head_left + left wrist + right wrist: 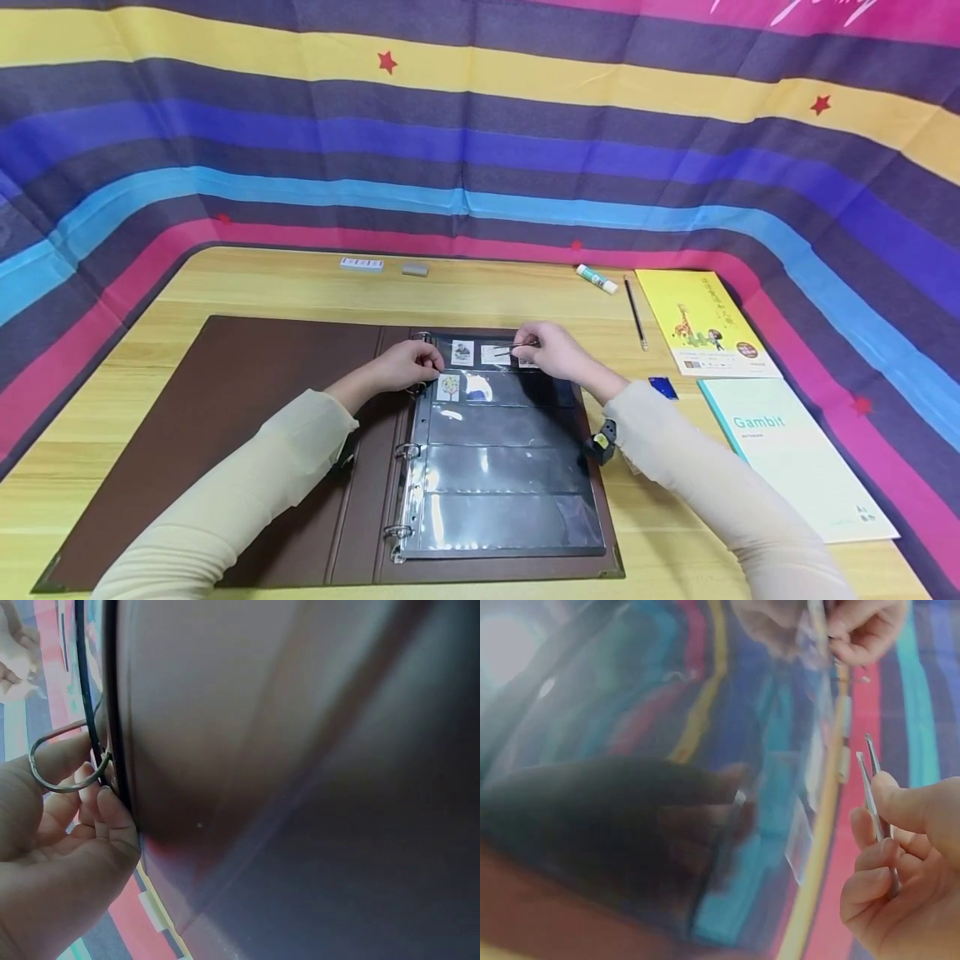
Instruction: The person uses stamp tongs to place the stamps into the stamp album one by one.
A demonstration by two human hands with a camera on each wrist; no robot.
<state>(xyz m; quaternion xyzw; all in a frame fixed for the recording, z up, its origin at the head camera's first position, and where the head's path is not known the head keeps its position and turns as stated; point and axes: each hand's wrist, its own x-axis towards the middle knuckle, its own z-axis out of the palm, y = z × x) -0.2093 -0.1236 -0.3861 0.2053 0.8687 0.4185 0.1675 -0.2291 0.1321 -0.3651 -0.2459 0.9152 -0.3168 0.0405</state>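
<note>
A brown ring binder (277, 400) lies spread on the table, with a black stamp page (510, 467) of clear pocket rows on its right side. My right hand (557, 350) grips metal tweezers (873, 791), held over the top row; in the right wrist view the tips stand slightly apart with nothing between them. Beneath them sits a pale stamp (495, 356), beside a portrait stamp (461, 353). The second row holds a tree stamp (448, 387) and a blue-and-white stamp (477, 387). At the page's upper left, my left hand (405, 365) pinches its edge beside a binder ring (67, 787).
Right of the binder lie a small blue packet (663, 387), a yellow booklet (705, 325) and a Gambit notebook (802, 458). Farther back are a pencil (636, 312), a glue stick (597, 279), a grey eraser (415, 270) and a white box (362, 264).
</note>
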